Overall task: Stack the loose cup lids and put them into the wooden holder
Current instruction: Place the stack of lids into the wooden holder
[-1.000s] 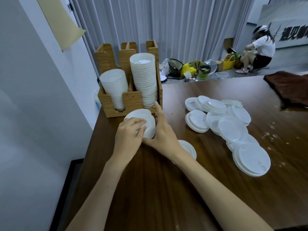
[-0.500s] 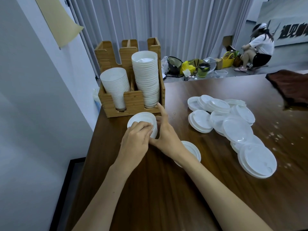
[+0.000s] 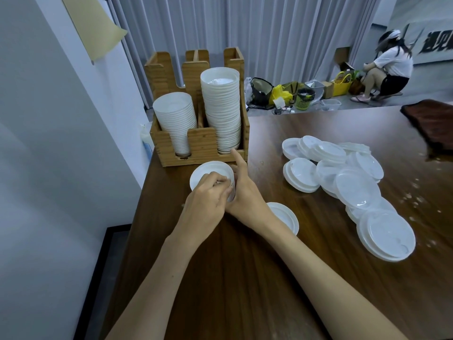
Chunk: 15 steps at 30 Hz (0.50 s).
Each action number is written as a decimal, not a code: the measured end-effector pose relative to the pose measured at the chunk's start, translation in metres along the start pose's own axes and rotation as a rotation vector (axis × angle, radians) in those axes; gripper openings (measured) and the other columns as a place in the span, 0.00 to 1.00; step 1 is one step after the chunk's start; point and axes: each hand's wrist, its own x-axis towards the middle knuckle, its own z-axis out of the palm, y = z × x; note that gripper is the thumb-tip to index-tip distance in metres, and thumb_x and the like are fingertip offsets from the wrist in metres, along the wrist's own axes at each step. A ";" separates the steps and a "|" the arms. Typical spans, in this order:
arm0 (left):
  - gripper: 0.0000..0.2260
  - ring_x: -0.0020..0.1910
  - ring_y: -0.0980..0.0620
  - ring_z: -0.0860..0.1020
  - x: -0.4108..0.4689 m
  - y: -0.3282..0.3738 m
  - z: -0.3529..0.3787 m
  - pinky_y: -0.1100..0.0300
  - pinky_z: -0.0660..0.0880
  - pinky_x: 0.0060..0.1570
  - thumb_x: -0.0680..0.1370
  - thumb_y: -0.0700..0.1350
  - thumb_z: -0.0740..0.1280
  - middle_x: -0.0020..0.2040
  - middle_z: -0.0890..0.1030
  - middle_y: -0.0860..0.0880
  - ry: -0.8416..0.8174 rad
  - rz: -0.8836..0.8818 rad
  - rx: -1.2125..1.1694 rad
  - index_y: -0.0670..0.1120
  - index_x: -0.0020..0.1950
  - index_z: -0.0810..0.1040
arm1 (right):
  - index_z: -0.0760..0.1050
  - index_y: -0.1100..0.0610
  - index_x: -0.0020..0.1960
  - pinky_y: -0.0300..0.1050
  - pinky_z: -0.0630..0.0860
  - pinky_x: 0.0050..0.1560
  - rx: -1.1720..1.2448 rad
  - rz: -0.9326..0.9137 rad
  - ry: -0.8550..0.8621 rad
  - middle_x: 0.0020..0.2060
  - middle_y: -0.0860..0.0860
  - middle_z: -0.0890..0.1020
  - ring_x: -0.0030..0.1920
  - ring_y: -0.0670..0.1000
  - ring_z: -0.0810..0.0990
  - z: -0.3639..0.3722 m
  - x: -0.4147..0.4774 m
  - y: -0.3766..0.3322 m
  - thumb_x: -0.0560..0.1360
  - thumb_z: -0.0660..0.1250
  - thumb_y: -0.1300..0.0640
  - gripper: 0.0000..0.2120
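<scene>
Head view, from the left: the wooden holder (image 3: 196, 146) stands at the desk's (image 3: 245, 278) far left corner. Its left slot holds a shorter column of lids (image 3: 175, 119) and its right slot a taller column (image 3: 221, 106) that rises past the wooden wall.

Just in front of the holder, a small stack of lids (image 3: 208, 171) sits on the desk between both hands. The left hand (image 3: 206, 204) grips it from above, fingers curled over the top lid. The right hand (image 3: 245, 195) cups it from the right, index finger straight out toward the holder; how its other fingers lie I cannot tell. To me this looks like squaring up a gathered stack before it goes in.

Behind the right wrist lies a single lid (image 3: 286, 217), and further right a loose pile of lids (image 3: 343, 182) sprawls across the desk, so much of the job seems left.

The next move likely calls for lifting the stack without letting it splay, then setting it on one of the columns; the shorter left one looks easier.
</scene>
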 end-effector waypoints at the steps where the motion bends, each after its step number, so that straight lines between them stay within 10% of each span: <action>1: 0.10 0.55 0.54 0.75 0.000 0.000 -0.001 0.64 0.73 0.52 0.79 0.40 0.63 0.54 0.78 0.48 -0.005 0.003 -0.001 0.40 0.58 0.80 | 0.43 0.48 0.78 0.37 0.75 0.56 0.001 -0.001 -0.004 0.62 0.51 0.76 0.55 0.48 0.80 0.000 0.001 0.000 0.70 0.74 0.57 0.49; 15: 0.10 0.51 0.51 0.77 0.000 0.009 -0.004 0.57 0.77 0.47 0.80 0.40 0.61 0.53 0.78 0.46 -0.041 0.004 0.036 0.39 0.56 0.80 | 0.46 0.47 0.77 0.50 0.77 0.57 -0.006 -0.023 0.061 0.58 0.51 0.78 0.54 0.49 0.80 0.005 -0.003 0.000 0.70 0.72 0.58 0.46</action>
